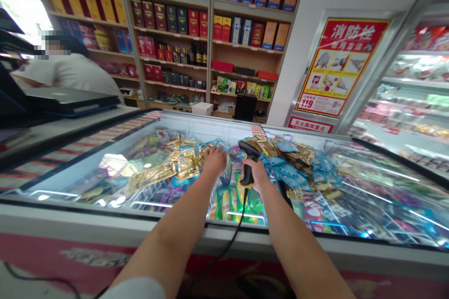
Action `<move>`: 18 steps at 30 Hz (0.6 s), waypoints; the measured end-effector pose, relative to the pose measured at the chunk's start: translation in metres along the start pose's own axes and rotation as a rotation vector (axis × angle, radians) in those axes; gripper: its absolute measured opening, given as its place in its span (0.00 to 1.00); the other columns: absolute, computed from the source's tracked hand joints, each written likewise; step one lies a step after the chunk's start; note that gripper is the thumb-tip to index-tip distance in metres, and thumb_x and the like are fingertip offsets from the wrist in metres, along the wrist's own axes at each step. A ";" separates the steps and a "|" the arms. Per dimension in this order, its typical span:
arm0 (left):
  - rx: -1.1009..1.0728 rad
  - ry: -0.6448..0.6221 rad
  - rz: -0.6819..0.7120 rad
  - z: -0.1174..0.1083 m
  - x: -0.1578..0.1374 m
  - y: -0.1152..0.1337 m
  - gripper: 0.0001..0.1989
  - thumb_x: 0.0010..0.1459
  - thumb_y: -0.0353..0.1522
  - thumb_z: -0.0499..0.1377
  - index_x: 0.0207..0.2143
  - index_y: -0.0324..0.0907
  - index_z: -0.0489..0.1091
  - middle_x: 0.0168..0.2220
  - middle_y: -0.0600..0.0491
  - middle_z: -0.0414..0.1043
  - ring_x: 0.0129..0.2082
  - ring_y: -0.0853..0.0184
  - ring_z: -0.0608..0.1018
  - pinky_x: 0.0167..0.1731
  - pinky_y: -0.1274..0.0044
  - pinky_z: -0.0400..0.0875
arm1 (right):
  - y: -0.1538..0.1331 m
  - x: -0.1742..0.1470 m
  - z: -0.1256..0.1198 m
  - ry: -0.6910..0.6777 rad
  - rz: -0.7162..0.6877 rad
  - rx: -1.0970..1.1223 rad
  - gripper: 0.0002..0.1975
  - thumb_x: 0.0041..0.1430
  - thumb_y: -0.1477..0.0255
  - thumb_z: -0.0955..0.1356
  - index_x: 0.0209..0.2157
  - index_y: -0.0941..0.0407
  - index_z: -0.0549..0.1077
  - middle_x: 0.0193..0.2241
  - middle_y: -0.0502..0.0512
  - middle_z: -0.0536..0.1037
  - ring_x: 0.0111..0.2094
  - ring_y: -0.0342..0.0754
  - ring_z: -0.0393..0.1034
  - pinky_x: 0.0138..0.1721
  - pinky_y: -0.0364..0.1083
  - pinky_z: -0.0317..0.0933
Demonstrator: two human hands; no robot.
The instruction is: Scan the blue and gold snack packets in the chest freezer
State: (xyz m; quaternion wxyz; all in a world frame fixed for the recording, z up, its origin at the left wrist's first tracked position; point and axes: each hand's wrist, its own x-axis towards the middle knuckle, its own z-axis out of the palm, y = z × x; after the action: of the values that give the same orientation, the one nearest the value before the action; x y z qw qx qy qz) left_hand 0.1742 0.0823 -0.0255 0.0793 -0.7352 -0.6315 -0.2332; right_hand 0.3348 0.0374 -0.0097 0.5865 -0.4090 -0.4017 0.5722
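Note:
My right hand [257, 173] is wrapped round the handle of a black and yellow barcode scanner [249, 152], whose cable trails down over the front of the chest freezer [105, 217]. Left of it, my left hand [214, 159] reaches over the freezer top with its fingers apart, at the edge of a pile of gold packets [185, 163]. Whether its fingertips touch a packet I cannot tell. On the right side lies a second pile, with blue packets [287, 175] among gold ones. Green and yellow packages [226, 201] show through between my arms.
Shelves of boxed goods [168, 16] stand behind the freezer. At the left, a person in a light shirt [75, 70] is beside a counter with a dark flat device [70, 100]. A red and yellow poster [342, 67] hangs on the wall, near a lit display case [417, 88].

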 end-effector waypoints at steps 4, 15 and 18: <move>-0.084 0.010 0.065 -0.007 -0.004 0.004 0.17 0.62 0.32 0.50 0.48 0.49 0.74 0.56 0.48 0.70 0.63 0.56 0.60 0.60 0.60 0.47 | 0.006 0.002 -0.001 0.022 -0.040 0.017 0.09 0.38 0.67 0.71 0.19 0.55 0.67 0.13 0.48 0.69 0.15 0.42 0.60 0.18 0.43 0.54; -0.305 -0.111 0.133 0.002 -0.003 0.033 0.23 0.65 0.35 0.47 0.60 0.47 0.63 0.51 0.46 0.73 0.54 0.59 0.71 0.54 0.66 0.61 | 0.002 -0.016 -0.032 0.279 -0.123 0.103 0.11 0.40 0.67 0.72 0.21 0.54 0.65 0.14 0.47 0.69 0.16 0.43 0.61 0.18 0.44 0.57; -0.408 -0.133 0.088 0.008 -0.002 0.048 0.21 0.64 0.34 0.50 0.59 0.50 0.66 0.52 0.48 0.73 0.55 0.60 0.71 0.55 0.65 0.61 | 0.004 -0.016 -0.032 0.307 -0.107 0.129 0.11 0.40 0.66 0.72 0.20 0.54 0.65 0.14 0.47 0.69 0.16 0.43 0.61 0.18 0.44 0.57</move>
State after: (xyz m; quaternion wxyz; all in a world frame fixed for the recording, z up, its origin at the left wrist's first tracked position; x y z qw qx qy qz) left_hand 0.2222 0.0751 -0.0248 -0.1032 -0.7766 -0.5424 -0.3036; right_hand 0.3633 0.0213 -0.0248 0.6957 -0.4311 -0.2908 0.4956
